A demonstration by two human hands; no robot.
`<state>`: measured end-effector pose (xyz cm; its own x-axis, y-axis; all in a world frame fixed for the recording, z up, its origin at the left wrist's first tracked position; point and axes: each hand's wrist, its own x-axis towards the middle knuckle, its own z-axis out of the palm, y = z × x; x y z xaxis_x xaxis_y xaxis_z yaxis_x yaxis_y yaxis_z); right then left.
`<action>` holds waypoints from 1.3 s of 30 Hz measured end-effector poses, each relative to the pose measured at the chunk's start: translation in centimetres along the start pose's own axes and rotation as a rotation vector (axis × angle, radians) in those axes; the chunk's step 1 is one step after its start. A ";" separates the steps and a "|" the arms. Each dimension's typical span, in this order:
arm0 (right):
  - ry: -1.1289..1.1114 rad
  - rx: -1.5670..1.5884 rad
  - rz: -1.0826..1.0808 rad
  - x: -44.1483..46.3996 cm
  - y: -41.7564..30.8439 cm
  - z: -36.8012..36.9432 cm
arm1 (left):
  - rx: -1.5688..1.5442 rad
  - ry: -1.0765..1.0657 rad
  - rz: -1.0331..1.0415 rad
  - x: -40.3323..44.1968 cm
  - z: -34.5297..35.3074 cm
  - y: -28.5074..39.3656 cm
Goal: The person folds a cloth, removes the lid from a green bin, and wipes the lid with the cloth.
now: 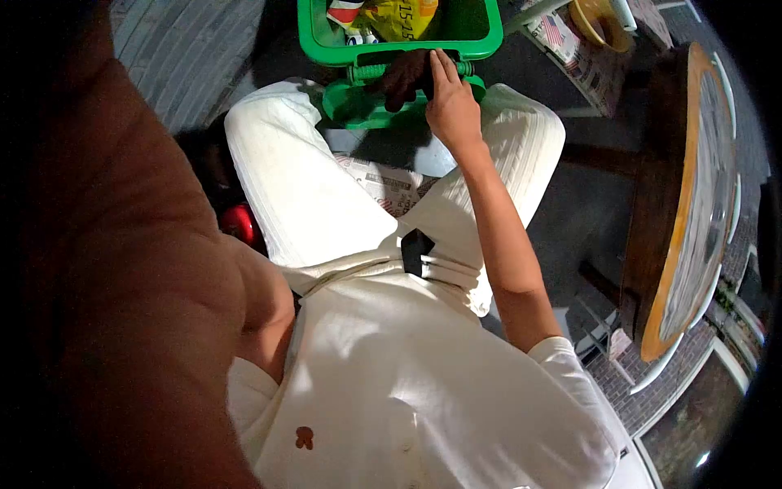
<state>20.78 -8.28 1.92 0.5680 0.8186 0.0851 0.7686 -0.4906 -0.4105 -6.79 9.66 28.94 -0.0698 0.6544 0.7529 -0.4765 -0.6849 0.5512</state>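
Currently, the right hand [454,114] has its grip narrow, the fingers [441,72] nearly straight and close together against a dark brown item [405,80]; whether the thumb closes on it cannot be told. That item lies just left of the grip, at the near side of a green bin [326,56]. Beyond the grip, the bin holds a yellow packet [397,19]. Nearer the body than the grip is printed paper [387,181]; well to its right stands a round table [681,212].
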 end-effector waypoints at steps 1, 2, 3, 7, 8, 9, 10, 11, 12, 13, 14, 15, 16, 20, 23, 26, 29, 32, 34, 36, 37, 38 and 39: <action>0.010 -0.010 0.000 -0.3 0.0 0.2 | 0.017 -0.024 -0.003 -0.1 0.4 -0.1; 0.019 -0.023 -0.016 -0.1 0.2 0.2 | 0.039 -0.047 -0.001 -0.5 0.8 -0.3; 0.013 -0.035 -0.033 0.3 0.5 -0.3 | 0.061 -0.071 0.007 -1.0 1.2 -0.4; -0.041 -0.024 0.020 0.1 -0.1 -0.3 | 0.205 -0.367 -0.053 -4.7 5.8 -3.5; -0.037 -0.050 0.001 0.1 0.1 -0.1 | 0.243 -0.500 -0.130 -6.8 7.2 -5.3; -0.035 -0.051 0.000 0.1 0.2 -0.1 | 0.269 -0.628 -0.224 -9.4 8.4 -7.4; -0.012 -0.048 -0.015 0.1 0.4 0.0 | 0.232 -0.713 -0.391 -12.5 9.3 -9.6; 0.011 -0.045 -0.032 0.1 0.4 0.1 | 0.455 -0.894 -0.345 -14.9 8.7 -11.8; 0.010 -0.044 -0.035 0.1 0.4 0.0 | 0.609 -1.037 -0.290 -17.3 8.0 -13.8; -0.009 -0.027 -0.028 0.1 0.5 -0.1 | 0.771 -1.119 -0.169 -20.1 6.9 -15.6; -0.029 -0.010 -0.019 0.1 0.5 -0.1 | 0.771 -1.118 -0.170 -22.4 6.2 -17.3; -0.030 -0.010 -0.018 0.1 0.5 -0.1 | 0.806 -1.143 -0.181 -24.4 5.8 -18.9; -0.025 -0.017 -0.017 0.1 0.5 -0.1 | 0.843 -1.169 -0.192 -24.8 5.9 -19.2; -0.017 0.027 0.027 0.0 -0.3 -0.3 | 0.975 -1.144 -0.162 -26.3 6.9 -18.7; -0.050 0.012 0.014 0.6 -0.1 -1.2 | 1.065 -1.191 -0.014 -25.5 8.1 -19.1; -0.064 -0.031 -0.058 2.4 1.4 -0.8 | 1.071 -1.265 -0.052 -24.5 8.7 -20.4; -0.088 -0.070 -0.093 3.1 2.1 -0.5 | 1.009 -1.283 -0.118 -23.6 8.7 -21.5; -0.067 -0.107 -0.097 1.4 1.2 -1.5 | 0.928 -1.241 -0.106 -23.2 8.3 -21.7; -0.041 -0.111 -0.091 -0.8 -0.1 -2.3 | 0.813 -1.151 -0.098 -23.2 7.6 -20.8; -0.106 -0.215 -0.088 -2.4 -0.7 -3.2 | 0.831 -1.129 -0.078 -23.7 7.1 -20.3; -0.120 -0.262 -0.087 -2.9 -0.7 -3.3 | 0.835 -1.103 -0.039 -24.1 7.0 -20.2; -0.123 -0.264 -0.080 -3.0 -0.6 -3.3 | 0.838 -1.077 -0.002 -24.6 6.9 -20.1; -0.080 -0.216 -0.084 -2.8 -0.4 -3.2 | 0.833 -1.080 -0.003 -24.7 7.1 -20.0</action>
<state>19.82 -11.28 4.80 0.4810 0.8760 0.0345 0.8621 -0.4654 -0.2006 10.69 4.95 1.89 0.8274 0.3454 0.4428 0.2167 -0.9238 0.3156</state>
